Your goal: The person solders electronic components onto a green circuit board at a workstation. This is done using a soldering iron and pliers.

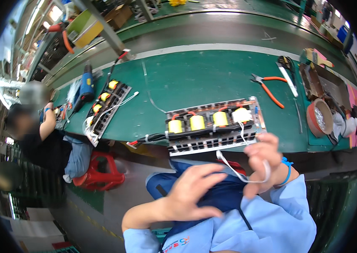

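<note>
A circuit assembly (212, 143) with black heatsink-like rows, several yellow coils (197, 122) and a bundle of black cables (157, 137) lies at the table's near edge. My right hand (267, 162) is just off its near right corner, fingers curled on a white cable (229, 164). This cable loops below the hand, and its connector end hangs by the assembly's near edge. My left hand (193, 192) is over my lap, thumb and fingers apart and holding nothing. Slight blur covers both hands.
Orange-handled pliers (273, 90), a white-bladed cutter (287, 79) and a red round tub (318, 118) lie to the right. Leftward are a second assembly (106, 109), a blue heat gun (87, 84) and a seated co-worker (39, 135) beside a red stool (102, 173).
</note>
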`<state>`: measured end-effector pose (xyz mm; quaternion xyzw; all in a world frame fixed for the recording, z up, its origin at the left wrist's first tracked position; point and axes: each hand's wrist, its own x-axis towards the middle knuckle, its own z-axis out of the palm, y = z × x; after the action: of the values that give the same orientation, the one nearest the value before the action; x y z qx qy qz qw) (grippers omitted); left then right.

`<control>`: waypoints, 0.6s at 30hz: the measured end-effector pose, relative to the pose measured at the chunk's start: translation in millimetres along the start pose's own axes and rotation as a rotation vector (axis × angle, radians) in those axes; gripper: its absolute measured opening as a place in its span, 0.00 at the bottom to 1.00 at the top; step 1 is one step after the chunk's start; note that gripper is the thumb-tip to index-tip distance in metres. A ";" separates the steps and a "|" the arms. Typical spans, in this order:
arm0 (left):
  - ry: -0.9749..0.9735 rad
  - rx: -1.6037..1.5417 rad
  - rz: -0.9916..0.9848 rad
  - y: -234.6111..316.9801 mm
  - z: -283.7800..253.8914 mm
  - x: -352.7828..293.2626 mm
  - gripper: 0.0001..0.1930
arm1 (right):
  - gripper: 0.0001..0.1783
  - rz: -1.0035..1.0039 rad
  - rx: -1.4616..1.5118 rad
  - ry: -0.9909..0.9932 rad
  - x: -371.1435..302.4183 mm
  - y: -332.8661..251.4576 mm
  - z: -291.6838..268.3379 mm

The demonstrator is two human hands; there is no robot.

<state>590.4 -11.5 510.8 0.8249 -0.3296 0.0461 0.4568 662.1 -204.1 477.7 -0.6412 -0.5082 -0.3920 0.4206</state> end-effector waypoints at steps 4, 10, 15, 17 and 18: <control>0.098 -0.106 0.014 -4.7 42.0 -7.6 0.33 | 0.35 -0.009 0.070 -0.057 -10.9 -19.5 32.7; 0.078 -0.438 -0.191 -4.8 47.4 -32.5 0.18 | 0.35 0.043 0.228 -0.107 -14.2 -18.0 36.3; -0.034 0.095 -0.157 -28.9 15.6 -55.2 0.12 | 0.16 0.234 0.580 -0.696 -20.8 -4.7 12.2; 0.081 0.421 -0.204 -57.8 14.9 -64.2 0.11 | 0.13 0.343 0.541 -0.814 -20.3 -5.7 6.7; 0.183 0.668 -0.225 -71.1 15.9 -67.2 0.11 | 0.13 0.344 0.543 -0.816 -23.7 -7.5 8.2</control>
<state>576.2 35.7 424.8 0.9522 -0.1612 0.1744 0.1920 651.2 -203.1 454.0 -0.6839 -0.6016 0.1107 0.3975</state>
